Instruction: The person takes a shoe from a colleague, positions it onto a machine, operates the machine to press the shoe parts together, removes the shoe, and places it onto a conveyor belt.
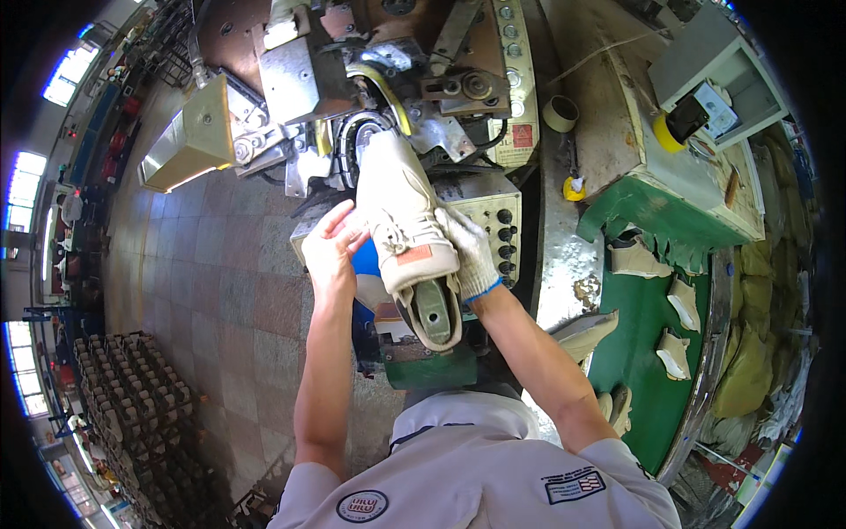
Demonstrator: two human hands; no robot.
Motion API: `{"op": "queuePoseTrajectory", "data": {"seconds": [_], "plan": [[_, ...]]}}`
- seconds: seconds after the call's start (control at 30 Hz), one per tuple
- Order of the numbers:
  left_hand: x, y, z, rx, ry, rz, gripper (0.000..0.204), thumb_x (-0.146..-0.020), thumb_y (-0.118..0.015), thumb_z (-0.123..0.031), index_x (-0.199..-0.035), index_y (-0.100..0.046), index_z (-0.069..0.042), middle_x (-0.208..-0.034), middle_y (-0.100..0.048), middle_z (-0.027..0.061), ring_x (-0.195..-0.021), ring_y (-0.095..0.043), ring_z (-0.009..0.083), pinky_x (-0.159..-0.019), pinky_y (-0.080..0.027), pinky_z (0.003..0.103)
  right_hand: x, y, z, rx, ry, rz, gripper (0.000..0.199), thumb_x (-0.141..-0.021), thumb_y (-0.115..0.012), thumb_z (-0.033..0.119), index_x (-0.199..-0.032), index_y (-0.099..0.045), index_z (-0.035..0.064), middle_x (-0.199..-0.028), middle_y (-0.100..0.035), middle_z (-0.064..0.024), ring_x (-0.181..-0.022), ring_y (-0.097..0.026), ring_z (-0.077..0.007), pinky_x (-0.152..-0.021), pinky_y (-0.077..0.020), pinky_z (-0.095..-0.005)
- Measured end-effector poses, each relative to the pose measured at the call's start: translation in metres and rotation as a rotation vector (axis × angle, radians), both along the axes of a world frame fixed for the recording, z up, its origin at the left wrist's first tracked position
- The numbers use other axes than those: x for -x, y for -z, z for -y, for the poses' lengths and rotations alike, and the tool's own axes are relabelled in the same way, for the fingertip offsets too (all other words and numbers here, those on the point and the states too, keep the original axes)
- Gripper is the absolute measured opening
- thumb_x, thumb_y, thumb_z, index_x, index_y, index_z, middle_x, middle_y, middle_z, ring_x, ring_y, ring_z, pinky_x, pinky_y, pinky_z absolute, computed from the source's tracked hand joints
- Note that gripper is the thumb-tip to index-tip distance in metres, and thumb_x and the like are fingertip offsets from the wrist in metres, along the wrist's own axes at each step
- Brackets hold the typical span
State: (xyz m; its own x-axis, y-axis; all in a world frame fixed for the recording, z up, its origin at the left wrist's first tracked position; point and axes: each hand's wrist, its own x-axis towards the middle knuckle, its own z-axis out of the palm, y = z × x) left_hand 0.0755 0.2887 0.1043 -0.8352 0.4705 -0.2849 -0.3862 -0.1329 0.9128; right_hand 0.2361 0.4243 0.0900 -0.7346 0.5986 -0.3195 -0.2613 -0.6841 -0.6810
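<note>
A beige lace-up shoe upper (401,198) sits on a green shoe last (432,310), its toe pointing away from me into the jaws of a shoe-making machine (361,123). My right hand (470,249), in a white knit glove with a blue cuff edge, is closed on the upper's right side near the heel end. My left hand (331,249) is bare and lies at the shoe's left side, fingers apart and partly curled; whether the fingertips touch the upper I cannot tell. An orange-brown patch (414,255) shows on the tongue. The toe tip is hidden by the machine.
Black knobs (505,234) line a panel right of the shoe. Farther right, a green conveyor belt (639,353) carries several beige uppers (673,354) beside a worn bench (608,132) holding a tape roll (560,114). A loaded rack (132,388) stands on the tiled floor at left.
</note>
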Motion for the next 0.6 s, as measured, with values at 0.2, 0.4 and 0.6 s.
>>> {"op": "queuePoseTrajectory", "data": {"seconds": [0.2,0.4,0.6], "plan": [[0.029,0.007,-0.009,-0.147,-0.078,-0.075,0.045,-0.088,-0.065,0.006,-0.133,-0.057,0.008,-0.120,-0.070,0.0185,-0.103,-0.072,0.0226,-0.086,-0.060,0.028,0.055,0.013,-0.008,0.083,0.023,-0.095,0.053,-0.093,-0.073,0.023,-0.135,-0.057,-0.0049,-0.123,-0.067,-0.0133,-0.107,-0.066,-0.0186,-0.091,-0.0539,-0.0306],[0.011,0.034,-0.019,-0.055,0.019,0.036,0.040,-0.102,-0.059,-0.018,-0.132,-0.058,0.008,-0.119,-0.069,0.0142,-0.103,-0.069,0.0175,-0.092,-0.055,0.030,0.083,0.049,-0.007,0.162,0.127,-0.110,0.038,-0.093,-0.074,0.017,-0.123,-0.065,-0.0044,-0.112,-0.071,-0.0119,-0.098,-0.068,-0.0197,-0.087,-0.0559,-0.0333],[0.012,0.067,-0.009,-0.186,0.172,0.242,0.038,-0.105,-0.056,-0.026,-0.122,-0.062,0.007,-0.110,-0.071,0.0146,-0.095,-0.071,0.0185,-0.083,-0.059,0.032,0.089,0.058,0.001,0.115,0.140,-0.063,0.028,-0.099,-0.067,0.023,-0.114,-0.072,-0.0007,-0.105,-0.073,-0.0077,-0.091,-0.069,-0.0148,-0.080,-0.0560,-0.0287]]}}
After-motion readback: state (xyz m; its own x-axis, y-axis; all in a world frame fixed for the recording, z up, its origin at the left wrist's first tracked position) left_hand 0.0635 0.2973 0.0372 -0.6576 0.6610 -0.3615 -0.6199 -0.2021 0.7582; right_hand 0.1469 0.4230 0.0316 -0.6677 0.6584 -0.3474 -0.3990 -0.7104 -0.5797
